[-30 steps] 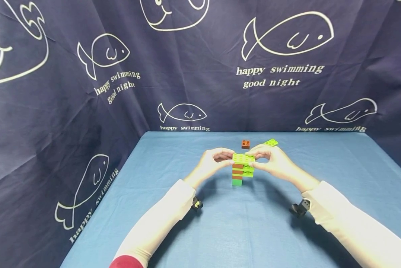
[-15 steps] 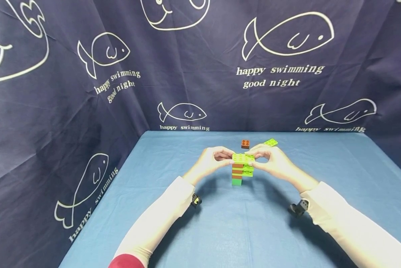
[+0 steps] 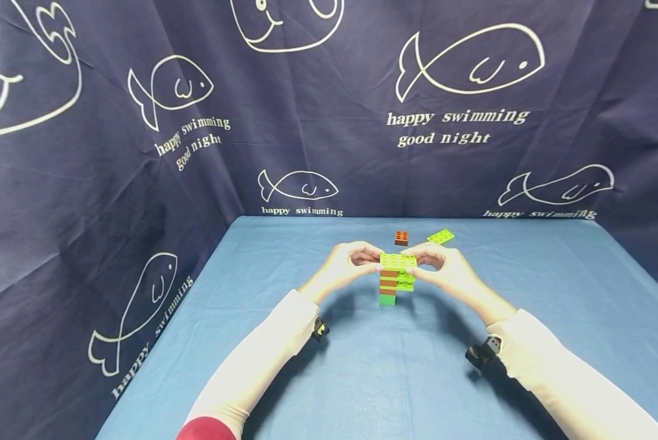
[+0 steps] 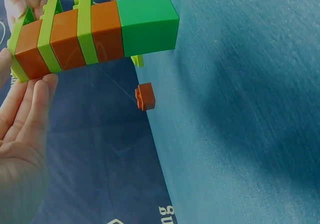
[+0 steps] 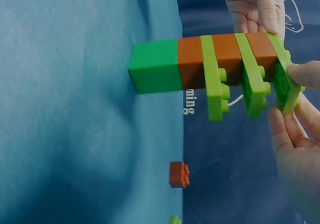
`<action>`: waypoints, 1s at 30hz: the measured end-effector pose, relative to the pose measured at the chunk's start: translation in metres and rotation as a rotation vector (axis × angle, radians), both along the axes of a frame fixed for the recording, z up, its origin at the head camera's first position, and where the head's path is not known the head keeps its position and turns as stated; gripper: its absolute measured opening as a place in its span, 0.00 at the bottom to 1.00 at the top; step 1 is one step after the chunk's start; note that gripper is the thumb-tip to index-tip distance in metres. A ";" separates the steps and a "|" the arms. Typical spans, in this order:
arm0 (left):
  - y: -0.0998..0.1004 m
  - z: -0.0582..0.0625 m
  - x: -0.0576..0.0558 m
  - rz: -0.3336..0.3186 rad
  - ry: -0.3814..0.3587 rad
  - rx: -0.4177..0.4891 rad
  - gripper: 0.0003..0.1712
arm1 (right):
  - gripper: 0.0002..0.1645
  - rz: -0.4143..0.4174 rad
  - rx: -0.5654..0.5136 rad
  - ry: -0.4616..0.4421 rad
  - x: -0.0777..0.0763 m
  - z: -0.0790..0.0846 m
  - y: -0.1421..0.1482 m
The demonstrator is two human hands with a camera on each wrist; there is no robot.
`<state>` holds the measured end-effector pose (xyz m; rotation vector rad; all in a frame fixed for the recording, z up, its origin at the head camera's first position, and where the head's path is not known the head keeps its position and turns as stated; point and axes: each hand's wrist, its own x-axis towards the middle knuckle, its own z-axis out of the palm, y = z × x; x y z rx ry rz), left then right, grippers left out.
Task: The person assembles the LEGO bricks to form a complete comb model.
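Under work: brick tower [image 3: 388,283], upright on blue-cloth-covered desk [image 3: 339,379], approx. ctr of head view, between both hands. Stacked, btm to top: green brick [image 4: 149,26], then three orange-brown bricks [image 4: 68,39] alternating w/ three lime plates [image 5: 252,83] — ending in top plate [image 3: 398,261]. Aligned w/ bricks at L, overhanging to R w/o support in case of all plates; studs up. At top: contact betw. top plate and brick below visible; full seating not determinable. Grip, L hand [image 3: 355,261]: grasping, w/ L end of top plate pinched betw. thumb (near side) and fingers (far side). Grip, R hand [image 3: 444,263]: likewise grasping, w/ R end of same plate pinched betw. thumb and fingers. On desk behind tower: loose orange-brown brick [image 3: 401,238], four studs up. Just R of same, apart: loose lime plate [image 3: 441,236], flat, lying at an angle, beyond R hand. At wrists: small black devices [image 3: 484,353], one per arm, by white sleeves [image 3: 274,342]. Beyond desk: dk blue curtain [image 3: 329,122], printed w/ fish outlines and "happy swimming good night" — folds visible.
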<state>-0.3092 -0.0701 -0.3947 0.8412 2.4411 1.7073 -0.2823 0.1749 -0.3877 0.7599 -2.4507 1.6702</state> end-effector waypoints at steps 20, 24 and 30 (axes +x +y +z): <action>0.003 0.043 -0.028 -0.224 -0.117 -0.271 0.17 | 0.19 -0.015 -0.068 -0.049 0.000 -0.005 -0.003; 0.009 0.050 -0.046 -0.229 -0.139 -0.246 0.17 | 0.20 -0.045 -0.045 -0.065 0.000 -0.004 0.000; 0.016 0.037 -0.073 -0.175 -0.183 -0.185 0.21 | 0.21 -0.053 -0.042 -0.093 0.003 -0.005 -0.001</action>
